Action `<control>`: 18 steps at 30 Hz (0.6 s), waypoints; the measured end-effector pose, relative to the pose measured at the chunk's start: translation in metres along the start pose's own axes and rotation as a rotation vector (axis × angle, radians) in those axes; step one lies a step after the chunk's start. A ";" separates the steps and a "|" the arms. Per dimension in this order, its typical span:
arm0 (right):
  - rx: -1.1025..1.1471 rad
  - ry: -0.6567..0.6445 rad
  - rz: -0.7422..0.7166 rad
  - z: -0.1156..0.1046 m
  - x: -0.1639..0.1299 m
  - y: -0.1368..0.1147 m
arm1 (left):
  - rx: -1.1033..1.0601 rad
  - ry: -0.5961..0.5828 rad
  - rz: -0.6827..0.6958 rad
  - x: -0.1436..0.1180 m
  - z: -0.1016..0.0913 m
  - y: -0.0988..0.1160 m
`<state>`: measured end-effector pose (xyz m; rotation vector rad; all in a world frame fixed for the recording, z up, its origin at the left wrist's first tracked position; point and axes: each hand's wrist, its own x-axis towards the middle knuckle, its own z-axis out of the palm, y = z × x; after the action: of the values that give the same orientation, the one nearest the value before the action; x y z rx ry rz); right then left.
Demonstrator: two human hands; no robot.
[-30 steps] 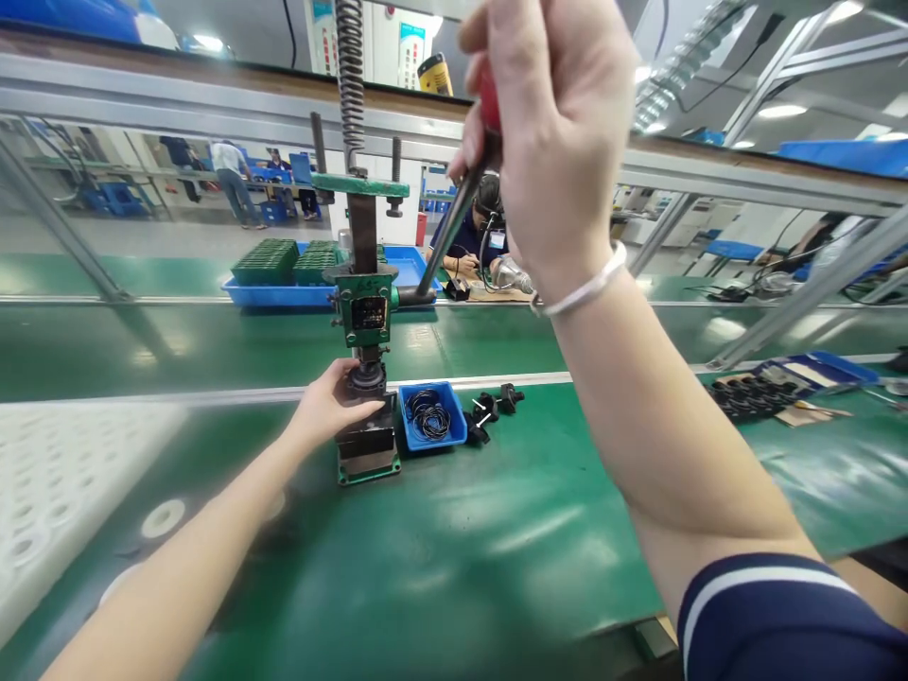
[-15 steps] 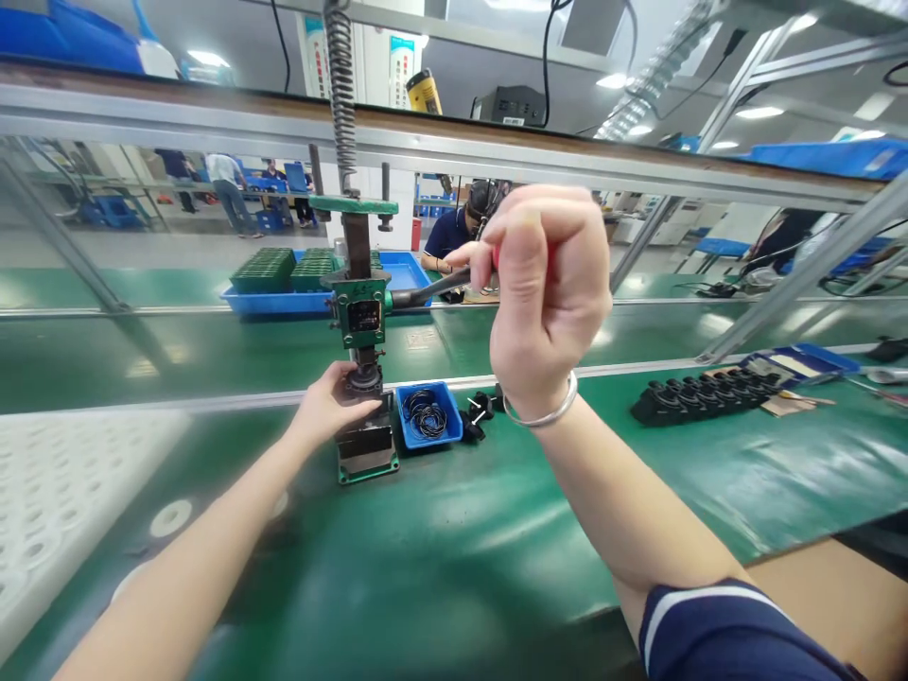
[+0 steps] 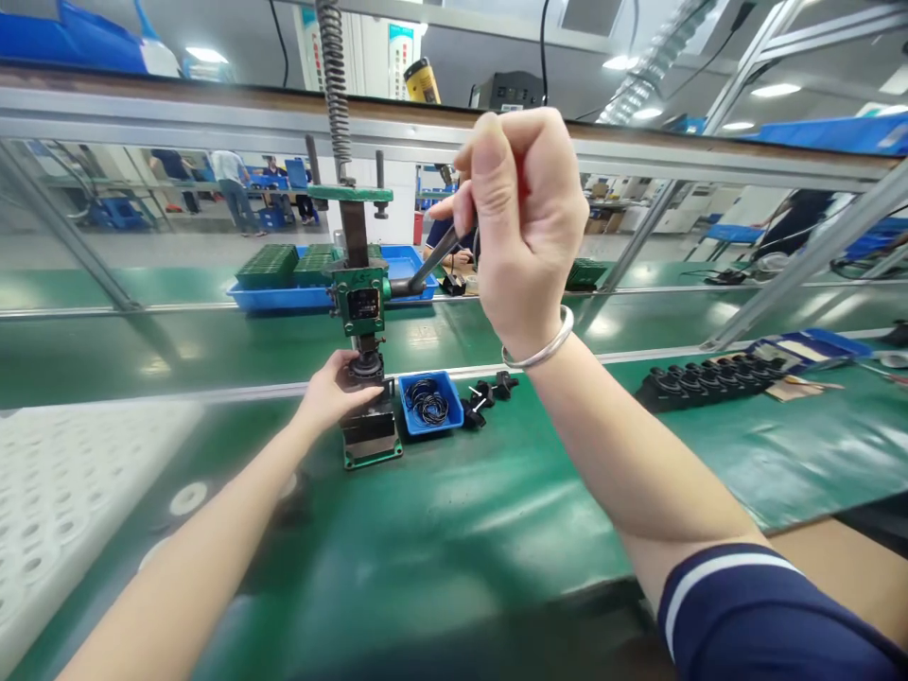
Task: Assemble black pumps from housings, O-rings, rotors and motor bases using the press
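Note:
A green hand-operated arbor press (image 3: 363,303) stands upright on the green bench, a coil spring (image 3: 333,85) above it. My right hand (image 3: 529,222) is closed round the end of its lever (image 3: 434,262), which slants up to the right. At the foot of the ram, my left hand (image 3: 337,392) holds a round black part (image 3: 367,364) between thumb and fingers. The ram's lower end is right over this part; whether they touch I cannot tell. Beside the press sits a small blue bin (image 3: 431,405) with black rings in it.
Several small black parts (image 3: 486,402) lie right of the bin. A white perforated tray (image 3: 63,492) is at the left. Further right stands a row of black parts (image 3: 709,378). Behind are a blue tray (image 3: 284,297) with green racks and a metal shelf rail (image 3: 426,142). A co-worker sits opposite.
My right hand has swung the lever's end upward, so the lever slants more steeply. My left hand stays at the black part under the ram. The view has shifted slightly.

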<state>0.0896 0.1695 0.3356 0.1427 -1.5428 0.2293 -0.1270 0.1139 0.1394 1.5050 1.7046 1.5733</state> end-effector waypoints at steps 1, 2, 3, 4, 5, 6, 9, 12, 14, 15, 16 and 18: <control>-0.010 0.014 0.007 0.000 -0.001 -0.002 | 0.001 0.002 -0.002 0.000 0.000 0.001; -0.027 0.046 0.020 0.000 -0.003 -0.004 | 0.000 0.004 0.000 -0.001 0.000 0.002; -0.046 0.087 0.032 -0.001 -0.006 -0.006 | -0.003 0.003 0.004 -0.001 0.000 0.003; -0.061 0.118 0.030 0.000 -0.008 -0.007 | -0.007 0.000 0.008 -0.002 0.000 0.004; -0.073 0.129 0.021 0.000 -0.008 -0.007 | -0.011 -0.004 0.011 -0.002 0.001 0.004; -0.083 0.123 0.008 0.001 -0.007 -0.006 | -0.012 -0.007 0.007 -0.002 0.002 0.004; -0.094 0.059 -0.023 0.001 -0.004 -0.003 | 0.022 0.009 -0.020 0.000 0.004 0.003; -0.119 0.077 -0.019 -0.001 -0.012 -0.010 | 0.074 0.052 -0.032 -0.001 0.003 0.002; -0.146 0.113 -0.016 -0.001 -0.016 -0.014 | 0.108 0.043 -0.040 -0.004 -0.002 0.007; -0.147 0.133 -0.029 0.000 -0.015 -0.013 | 0.150 0.038 -0.059 -0.007 -0.004 0.010; -0.137 0.156 -0.057 0.001 -0.010 -0.008 | 0.211 0.032 -0.085 -0.008 -0.006 0.015; -0.074 0.156 -0.177 0.002 0.006 0.011 | 0.374 0.049 -0.135 -0.007 -0.001 0.024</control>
<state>0.0855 0.1806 0.3407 0.1976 -1.3732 0.0418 -0.1147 0.1027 0.1577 1.4850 2.1719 1.2837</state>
